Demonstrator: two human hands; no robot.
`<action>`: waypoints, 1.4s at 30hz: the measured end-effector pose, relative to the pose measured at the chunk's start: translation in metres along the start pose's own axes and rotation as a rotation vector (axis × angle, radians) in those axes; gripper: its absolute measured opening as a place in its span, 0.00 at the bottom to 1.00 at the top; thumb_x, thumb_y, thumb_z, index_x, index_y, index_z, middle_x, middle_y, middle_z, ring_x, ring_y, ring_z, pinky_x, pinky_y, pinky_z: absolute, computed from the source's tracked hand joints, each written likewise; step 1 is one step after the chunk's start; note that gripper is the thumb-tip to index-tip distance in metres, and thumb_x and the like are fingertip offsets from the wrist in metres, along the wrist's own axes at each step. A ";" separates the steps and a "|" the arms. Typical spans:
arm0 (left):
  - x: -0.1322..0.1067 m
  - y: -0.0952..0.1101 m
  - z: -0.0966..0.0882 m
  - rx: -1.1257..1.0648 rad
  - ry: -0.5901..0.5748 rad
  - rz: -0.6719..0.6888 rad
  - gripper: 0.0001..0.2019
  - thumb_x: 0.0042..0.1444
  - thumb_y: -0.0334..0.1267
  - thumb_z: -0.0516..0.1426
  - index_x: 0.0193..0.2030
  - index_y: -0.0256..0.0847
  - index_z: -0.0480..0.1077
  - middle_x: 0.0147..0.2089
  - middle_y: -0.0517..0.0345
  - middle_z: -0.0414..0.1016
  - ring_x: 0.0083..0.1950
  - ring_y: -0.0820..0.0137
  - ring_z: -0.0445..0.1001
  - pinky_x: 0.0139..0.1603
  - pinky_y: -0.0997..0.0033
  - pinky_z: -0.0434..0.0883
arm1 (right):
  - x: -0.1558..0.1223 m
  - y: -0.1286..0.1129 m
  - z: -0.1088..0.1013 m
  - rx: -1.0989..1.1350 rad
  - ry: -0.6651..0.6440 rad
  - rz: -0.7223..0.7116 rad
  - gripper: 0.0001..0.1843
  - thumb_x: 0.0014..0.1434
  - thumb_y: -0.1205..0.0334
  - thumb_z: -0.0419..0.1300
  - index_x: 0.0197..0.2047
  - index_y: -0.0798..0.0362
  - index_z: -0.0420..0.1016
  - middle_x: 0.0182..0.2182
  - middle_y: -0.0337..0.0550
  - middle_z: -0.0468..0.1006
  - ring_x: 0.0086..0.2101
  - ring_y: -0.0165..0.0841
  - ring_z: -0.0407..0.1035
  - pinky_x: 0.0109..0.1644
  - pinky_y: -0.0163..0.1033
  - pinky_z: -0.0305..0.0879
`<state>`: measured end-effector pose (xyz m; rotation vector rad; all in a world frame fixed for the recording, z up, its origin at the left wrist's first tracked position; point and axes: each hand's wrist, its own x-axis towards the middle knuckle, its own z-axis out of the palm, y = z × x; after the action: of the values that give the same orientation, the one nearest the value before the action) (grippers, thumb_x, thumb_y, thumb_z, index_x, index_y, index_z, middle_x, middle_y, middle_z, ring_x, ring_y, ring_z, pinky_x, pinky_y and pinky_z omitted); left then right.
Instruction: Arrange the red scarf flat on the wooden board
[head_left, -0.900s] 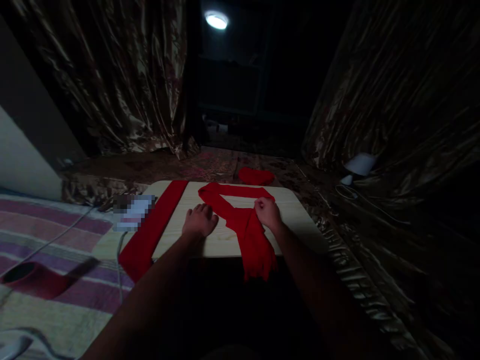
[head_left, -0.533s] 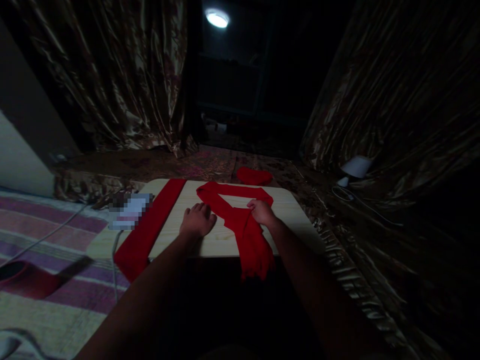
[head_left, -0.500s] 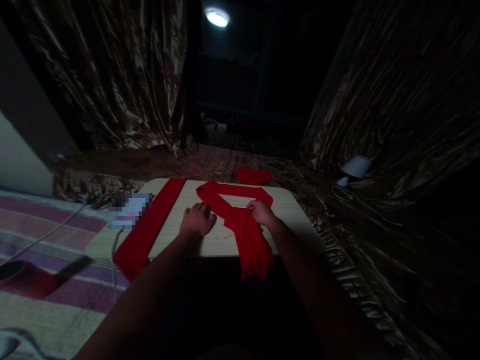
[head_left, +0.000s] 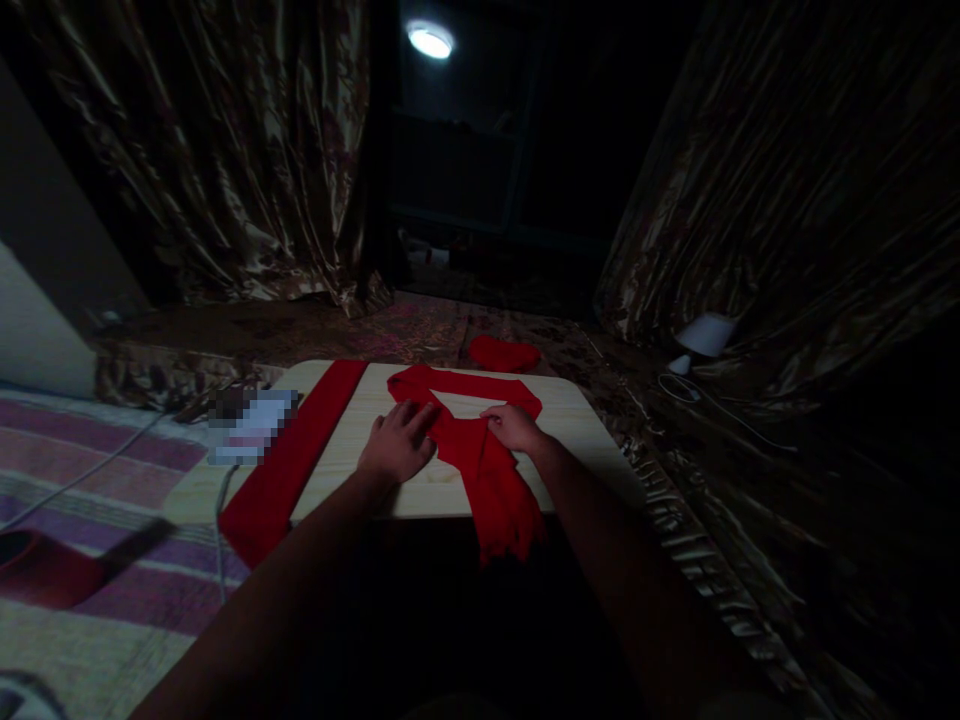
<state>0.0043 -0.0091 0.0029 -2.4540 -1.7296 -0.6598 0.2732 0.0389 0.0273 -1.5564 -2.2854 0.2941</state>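
A red scarf lies bent in a loop on a low pale wooden table, its ends hanging over the near edge. My left hand lies flat with fingers spread, fingertips touching the scarf's left strand. My right hand pinches the scarf where the two strands cross. A second red scarf lies straight along the table's left side, its near end drooping off the edge.
A small red cloth bundle sits beyond the table's far edge. A blurred white object with a cable rests at the table's left corner. A striped mat, dark shiny curtains and a white lamp surround the table.
My right hand has slid left along the scarf toward the crossing. My left hand has spread its fingers and reached forward onto the left strand.
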 end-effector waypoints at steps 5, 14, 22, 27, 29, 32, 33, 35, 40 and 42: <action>0.000 0.000 0.004 -0.079 -0.100 0.326 0.32 0.62 0.43 0.51 0.74 0.47 0.55 0.73 0.52 0.61 0.72 0.58 0.58 0.71 0.52 0.56 | 0.007 -0.015 -0.005 -0.074 -0.082 0.004 0.19 0.60 0.73 0.55 0.47 0.51 0.84 0.47 0.45 0.83 0.48 0.34 0.75 0.54 0.32 0.66; 0.004 -0.004 0.011 -0.087 -0.105 0.326 0.31 0.65 0.58 0.47 0.69 0.46 0.64 0.68 0.50 0.69 0.69 0.56 0.64 0.68 0.53 0.61 | 0.014 -0.027 -0.015 0.054 0.176 0.122 0.20 0.64 0.70 0.49 0.50 0.49 0.79 0.46 0.43 0.83 0.47 0.34 0.75 0.53 0.34 0.67; 0.003 -0.004 0.012 -0.033 -0.052 0.323 0.28 0.65 0.57 0.49 0.65 0.49 0.68 0.63 0.49 0.72 0.65 0.55 0.68 0.64 0.52 0.64 | 0.028 -0.016 -0.018 0.359 0.363 0.123 0.20 0.61 0.70 0.48 0.48 0.48 0.78 0.40 0.41 0.82 0.42 0.34 0.75 0.50 0.38 0.69; 0.003 -0.003 0.009 -0.030 -0.056 0.334 0.29 0.65 0.57 0.48 0.68 0.48 0.66 0.63 0.48 0.72 0.64 0.55 0.68 0.63 0.52 0.64 | 0.031 -0.017 -0.025 0.462 0.344 -0.001 0.16 0.60 0.66 0.49 0.43 0.49 0.77 0.37 0.38 0.80 0.40 0.34 0.73 0.49 0.38 0.69; 0.003 -0.002 0.007 -0.031 -0.056 0.330 0.29 0.65 0.57 0.49 0.68 0.47 0.65 0.63 0.47 0.72 0.64 0.55 0.68 0.64 0.53 0.64 | 0.030 -0.018 -0.027 0.487 0.342 -0.038 0.13 0.58 0.65 0.51 0.38 0.50 0.77 0.35 0.38 0.80 0.39 0.34 0.73 0.50 0.39 0.68; 0.002 -0.001 0.005 -0.035 -0.061 0.322 0.31 0.65 0.57 0.49 0.69 0.44 0.64 0.64 0.46 0.71 0.64 0.55 0.67 0.64 0.53 0.63 | 0.027 -0.023 -0.031 0.583 0.302 -0.058 0.10 0.53 0.64 0.54 0.32 0.51 0.78 0.34 0.39 0.81 0.40 0.36 0.73 0.52 0.41 0.67; 0.002 -0.001 0.005 -0.039 -0.063 0.319 0.31 0.65 0.57 0.49 0.70 0.43 0.63 0.64 0.46 0.71 0.64 0.55 0.67 0.65 0.54 0.62 | 0.026 -0.025 -0.032 0.639 0.286 -0.059 0.10 0.52 0.63 0.55 0.31 0.51 0.79 0.34 0.40 0.81 0.40 0.36 0.74 0.53 0.42 0.67; 0.002 -0.001 0.004 -0.047 -0.067 0.316 0.33 0.64 0.56 0.49 0.71 0.42 0.60 0.64 0.46 0.71 0.64 0.55 0.67 0.65 0.54 0.62 | 0.025 -0.028 -0.035 0.759 0.297 -0.040 0.11 0.52 0.60 0.57 0.34 0.52 0.81 0.37 0.43 0.83 0.42 0.37 0.75 0.55 0.43 0.66; 0.003 -0.001 0.003 -0.050 -0.088 0.315 0.34 0.65 0.57 0.48 0.72 0.41 0.59 0.65 0.46 0.70 0.65 0.55 0.67 0.66 0.56 0.61 | 0.028 -0.034 -0.044 0.776 0.470 0.080 0.23 0.52 0.60 0.60 0.51 0.55 0.80 0.43 0.47 0.83 0.39 0.36 0.76 0.49 0.42 0.71; 0.003 -0.001 0.004 -0.041 -0.096 0.309 0.33 0.65 0.57 0.48 0.71 0.41 0.61 0.65 0.46 0.70 0.66 0.55 0.66 0.66 0.55 0.61 | 0.028 -0.036 -0.048 0.630 0.473 0.092 0.32 0.53 0.65 0.58 0.62 0.56 0.73 0.42 0.46 0.83 0.36 0.36 0.75 0.47 0.43 0.72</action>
<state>0.0050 -0.0047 0.0005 -2.7392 -1.3297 -0.5572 0.2528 0.0498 0.0891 -1.2316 -1.5561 0.5411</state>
